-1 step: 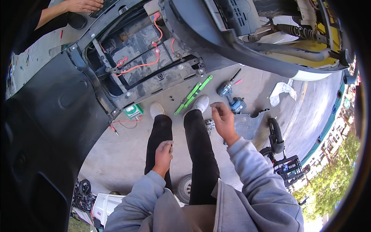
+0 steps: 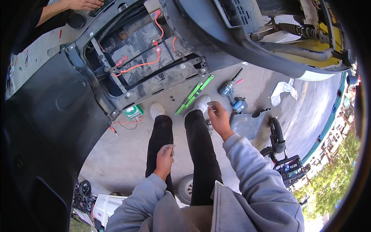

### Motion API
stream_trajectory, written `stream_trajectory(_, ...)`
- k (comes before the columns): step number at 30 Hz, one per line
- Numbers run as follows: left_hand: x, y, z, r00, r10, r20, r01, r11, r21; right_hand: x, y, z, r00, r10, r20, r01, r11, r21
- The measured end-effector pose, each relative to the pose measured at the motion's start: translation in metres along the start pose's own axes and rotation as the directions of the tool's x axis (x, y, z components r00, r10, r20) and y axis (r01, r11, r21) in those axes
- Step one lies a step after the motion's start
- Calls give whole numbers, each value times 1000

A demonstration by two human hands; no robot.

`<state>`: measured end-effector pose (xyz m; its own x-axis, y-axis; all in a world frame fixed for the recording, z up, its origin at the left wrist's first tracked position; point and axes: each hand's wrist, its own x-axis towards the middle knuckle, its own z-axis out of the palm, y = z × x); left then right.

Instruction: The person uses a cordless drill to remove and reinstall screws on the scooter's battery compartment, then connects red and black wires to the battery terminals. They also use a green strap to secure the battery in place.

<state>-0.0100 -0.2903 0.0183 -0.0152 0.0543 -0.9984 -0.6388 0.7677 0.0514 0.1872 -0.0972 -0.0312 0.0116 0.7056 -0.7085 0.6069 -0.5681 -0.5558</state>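
Note:
My left hand (image 2: pixel 165 161) is closed in front of my left knee, thumb against the curled fingers. Held farther forward, above my right shoe, my right hand (image 2: pixel 219 119) is also closed, fingertips bent to the thumb. Whatever either hand may hold cannot be made out. Neither hand touches the vehicle. Ahead, an open bay in a black vehicle body shows dusty batteries (image 2: pixel 145 50) joined by orange cables (image 2: pixel 141 68). Nearest my right hand on the floor are a bright green two-bar tool (image 2: pixel 194 95) and a blue cordless drill (image 2: pixel 232 96).
A green meter (image 2: pixel 134 111) with red and black leads lies by the body's edge. A large black panel (image 2: pixel 42 116) fills the left. A clear plastic sheet (image 2: pixel 250 124) and a small wheeled vehicle (image 2: pixel 286 166) stand right. Another person's hand (image 2: pixel 85 4) rests at upper left.
My right hand has shifted slightly left and toward me. My left hand has drifted a little right and down. Both stay closed.

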Motion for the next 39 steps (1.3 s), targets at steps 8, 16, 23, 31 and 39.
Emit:
stream_trajectory(8,31,-49,-48,993,-113,-18,109,984,-139,126,211,138,806,591,36,-575,767,284)
stream_trajectory(16,29,-85,-47,982,-188,-27,186,979,-81,179,245,169,809,525,-263,-509,851,131)
stream_trajectory(23,30,-109,-39,983,-180,-23,180,983,42,186,243,170,790,540,-289,-554,832,39)
stream_trajectory(31,27,-119,-30,985,-174,-12,175,983,56,193,240,165,771,591,-237,-576,806,138)
stream_trajectory(39,28,-125,-24,989,-144,-26,146,982,121,196,237,160,780,587,-219,-564,810,163)
